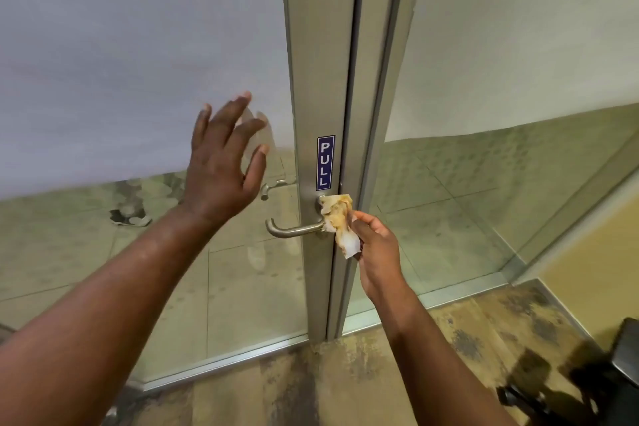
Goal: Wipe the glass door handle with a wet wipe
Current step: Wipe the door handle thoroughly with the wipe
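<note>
**Wipe at the root of the lever**

At the metal door frame (320,86), just below the blue PULL sticker (325,162), my right hand (377,252) pinches a crumpled wet wipe (337,221) between thumb and fingers and presses it on the inner end of the door handle (294,229), where the lever meets its round plate. The wipe already looks stained yellow-brown. My left hand (224,162) is released, with the fingers spread, and holds nothing; it hovers near the frosted glass panel (138,45), and I cannot tell if the fingertips touch it.

To do this step well, I think the wipe should wrap around the lever and slide along it to the curved free end, which is still bare and shiny. A cleaner fold of the wipe would be better to turn outward, because the dirty face may only smear. The pressure should stay light, so the lever does not go down and the door does not swing. The left hand could steady the door at the glass.

Around me, a second handle shows through the glass on the far side. On the patterned floor (380,367) at the lower right stands a dark object (622,356), only partly visible. Nothing blocks the path along the lever.
</note>
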{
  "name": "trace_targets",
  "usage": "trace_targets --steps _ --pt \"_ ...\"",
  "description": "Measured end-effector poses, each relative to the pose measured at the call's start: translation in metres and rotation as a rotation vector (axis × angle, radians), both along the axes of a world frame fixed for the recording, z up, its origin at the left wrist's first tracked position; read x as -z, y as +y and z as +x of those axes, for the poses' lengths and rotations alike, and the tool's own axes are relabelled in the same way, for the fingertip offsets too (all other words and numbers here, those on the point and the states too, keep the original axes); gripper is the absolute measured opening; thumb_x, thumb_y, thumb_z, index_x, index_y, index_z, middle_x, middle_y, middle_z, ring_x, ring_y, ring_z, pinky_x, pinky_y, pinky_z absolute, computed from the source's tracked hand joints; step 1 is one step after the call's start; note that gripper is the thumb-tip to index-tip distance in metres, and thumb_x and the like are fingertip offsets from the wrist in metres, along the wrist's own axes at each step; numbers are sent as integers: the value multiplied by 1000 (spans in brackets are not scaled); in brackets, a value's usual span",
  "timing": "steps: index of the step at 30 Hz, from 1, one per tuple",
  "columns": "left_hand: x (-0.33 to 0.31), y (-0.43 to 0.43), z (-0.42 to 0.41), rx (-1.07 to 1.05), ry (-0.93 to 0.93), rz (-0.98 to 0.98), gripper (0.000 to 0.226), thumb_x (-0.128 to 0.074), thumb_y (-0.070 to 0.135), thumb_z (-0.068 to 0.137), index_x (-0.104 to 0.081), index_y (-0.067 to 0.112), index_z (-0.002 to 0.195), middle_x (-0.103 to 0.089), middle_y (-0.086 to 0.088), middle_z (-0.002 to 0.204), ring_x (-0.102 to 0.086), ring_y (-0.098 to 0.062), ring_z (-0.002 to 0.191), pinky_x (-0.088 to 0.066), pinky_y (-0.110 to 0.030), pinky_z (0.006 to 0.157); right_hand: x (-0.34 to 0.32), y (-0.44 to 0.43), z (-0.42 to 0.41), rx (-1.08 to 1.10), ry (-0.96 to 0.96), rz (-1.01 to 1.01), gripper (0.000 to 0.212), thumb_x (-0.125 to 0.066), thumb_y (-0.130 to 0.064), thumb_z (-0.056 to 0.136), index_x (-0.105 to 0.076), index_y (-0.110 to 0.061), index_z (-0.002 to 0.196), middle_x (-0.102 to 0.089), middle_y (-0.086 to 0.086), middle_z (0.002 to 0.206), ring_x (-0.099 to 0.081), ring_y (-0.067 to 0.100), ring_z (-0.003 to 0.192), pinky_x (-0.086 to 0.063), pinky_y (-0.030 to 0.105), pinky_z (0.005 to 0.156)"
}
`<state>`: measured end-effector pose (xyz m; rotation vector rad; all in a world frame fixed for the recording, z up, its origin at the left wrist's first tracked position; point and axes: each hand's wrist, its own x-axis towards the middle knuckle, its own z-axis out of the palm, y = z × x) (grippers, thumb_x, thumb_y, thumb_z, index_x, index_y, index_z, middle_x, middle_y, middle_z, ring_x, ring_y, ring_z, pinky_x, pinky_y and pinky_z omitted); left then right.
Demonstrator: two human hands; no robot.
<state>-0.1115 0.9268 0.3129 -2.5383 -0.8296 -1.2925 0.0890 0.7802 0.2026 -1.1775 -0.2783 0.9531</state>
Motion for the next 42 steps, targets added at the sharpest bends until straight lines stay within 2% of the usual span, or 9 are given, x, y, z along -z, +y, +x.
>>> trace_targets --steps 5,8,14,18,21,27,32,36,42 --pt "52 -88 34 178 -38 -518 43 -66 51 89 -69 22 120 -64 7 132 -58 -11 125 -42 -33 106 -33 -9 -9 -134 -14 72 20 -61 -13 97 -69 -9 115 -79 11 98 -73 21 81 -54 28 65" --pt "67 -116 43 191 -194 -805 31 -84 38 81 -73 26 107 -64 19 118 -59 8 111 -45 -13 95 -40 -18 -13 -223 -5 105 30 -53 -3 95 -67 -7 123 -77 13 102 -73 22 83 -54 30 68" --pt "63 -126 37 164 -458 -1121 4 -81 18 88 -79 19 85 -77 10 98 -70 -2 96 -55 -32 91 -46 -40 -14 -260 -162 72 31 -73 -2 88 -69 -5 118 -78 17 103 -74 25 86 -58 33 72" --pt "51 -137 28 232 -660 -1411 17 -69 20 98 -75 11 84 -75 -6 89 -66 -17 86 -53 -40 88 -48 -48 -10 -255 -253 -14 12 -68 -12 94 -75 -9 103 -79 11 96 -71 22 86 -54 32 69" --pt "48 -140 25 285 -789 -1554 19 -62 20 102 -71 7 92 -76 -14 97 -70 -26 93 -56 -44 89 -51 -48 -12 -257 -102 14 20 -52 -7 99 -71 -6 95 -76 12 92 -69 26 91 -55 42 78" --pt "52 -136 28 218 -816 -1494 11 -67 15 99 -73 8 94 -76 -9 87 -70 -25 82 -57 -33 74 -53 -43 -20 -273 175 154 29 -41 7 96 -65 3 113 -72 24 100 -70 31 86 -58 40 73" --pt "54 -131 31 179 -734 -1330 6 -77 8 90 -76 12 94 -78 -6 87 -71 -14 78 -57 -29 72 -43 -36 -29 -141 -64 2 28 -49 6 96 -75 -2 105 -77 23 100 -74 32 88 -60 37 71" --pt "65 -134 39 51 -541 -1074 13 -81 14 89 -78 23 97 -77 9 89 -73 -6 84 -62 -32 80 -34 -39 -36 -294 51 138 33 -48 -4 98 -71 0 122 -74 24 116 -70 36 113 -53 45 101" --pt "82 -136 34 93 -49 -968 51 -57 10 100 -52 37 143 -73 6 125 -64 7 71 -45 -12 56 -7 -29 -32 -191 -34 31 32 -58 6 94 -74 -6 119 -77 16 110 -71 33 111 -56 39 95"
